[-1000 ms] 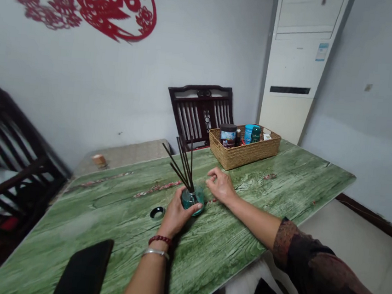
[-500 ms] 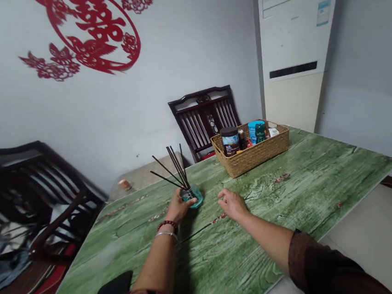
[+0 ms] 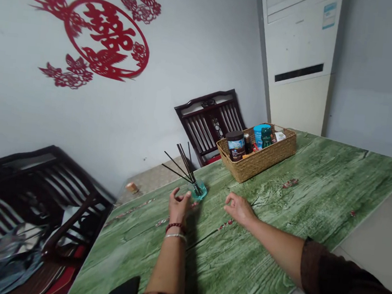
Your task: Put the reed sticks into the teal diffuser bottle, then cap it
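A reed diffuser [image 3: 198, 191], a teal glass bottle with several dark sticks fanning out to the upper left, stands on the green table [image 3: 242, 244]. Just left of the bottle is my left hand [image 3: 179, 204], its thumb and fingers apart and nothing between them. The thumb is very close to the glass; whether it touches I cannot tell. My right hand [image 3: 240, 209] hovers over or rests on the table, to the right of the diffuser. Its fingers are curled with a gap between thumb and index finger, and it holds nothing visible.
A woven basket [image 3: 256, 164] with a brown jar [image 3: 236, 146], a blue container and other small items stands at the table's far side. Wooden chairs [image 3: 210, 125] stand behind and to the left. A dark flat object [image 3: 123, 291] lies by my left forearm.
My left hand has let go of the diffuser bottle and drawn slightly away to its left. The camera view has shifted a little; my right hand keeps about the same pose.
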A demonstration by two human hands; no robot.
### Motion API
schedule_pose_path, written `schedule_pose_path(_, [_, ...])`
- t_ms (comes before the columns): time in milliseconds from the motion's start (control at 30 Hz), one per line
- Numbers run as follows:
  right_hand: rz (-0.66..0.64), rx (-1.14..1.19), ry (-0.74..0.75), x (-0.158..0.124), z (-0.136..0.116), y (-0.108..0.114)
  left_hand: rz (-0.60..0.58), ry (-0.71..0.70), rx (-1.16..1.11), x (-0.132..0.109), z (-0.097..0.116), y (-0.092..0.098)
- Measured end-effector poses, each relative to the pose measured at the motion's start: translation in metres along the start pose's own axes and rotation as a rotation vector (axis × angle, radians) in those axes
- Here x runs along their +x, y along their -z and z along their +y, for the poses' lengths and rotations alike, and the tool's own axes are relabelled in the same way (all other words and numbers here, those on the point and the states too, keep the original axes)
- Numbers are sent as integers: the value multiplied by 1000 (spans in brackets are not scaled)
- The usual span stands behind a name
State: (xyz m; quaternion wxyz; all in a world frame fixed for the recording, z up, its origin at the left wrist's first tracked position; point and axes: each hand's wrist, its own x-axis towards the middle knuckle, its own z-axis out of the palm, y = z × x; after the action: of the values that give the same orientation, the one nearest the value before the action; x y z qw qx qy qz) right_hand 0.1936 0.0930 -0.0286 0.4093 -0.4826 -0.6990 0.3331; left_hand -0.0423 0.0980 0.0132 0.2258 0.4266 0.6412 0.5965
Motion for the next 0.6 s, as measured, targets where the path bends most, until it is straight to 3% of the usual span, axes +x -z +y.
schedule_pose_path(133, [95, 222, -98, 7, -8, 5, -12, 33, -274, -47, 20, 23])
schedule_pose_path(200, [70, 467, -112, 10, -24, 14, -149, 54, -688, -69, 34, 34])
schedule_pose_path(300, [-120, 928, -42, 15, -62, 38, -300, 39, -1017, -91, 54, 47])
schedule_pose_path(433, [-321, 1281, 153, 24, -105, 65, -394, -26, -1186, -100, 60, 53])
schedule_pose_path(500, [-377, 1387, 190, 25, -105, 64, -425, -22, -1216, -99, 53, 51])
schedule_pose_path(600, [-445, 1487, 92, 20, -72, 42, -460, 41, -1220, -100, 36, 45])
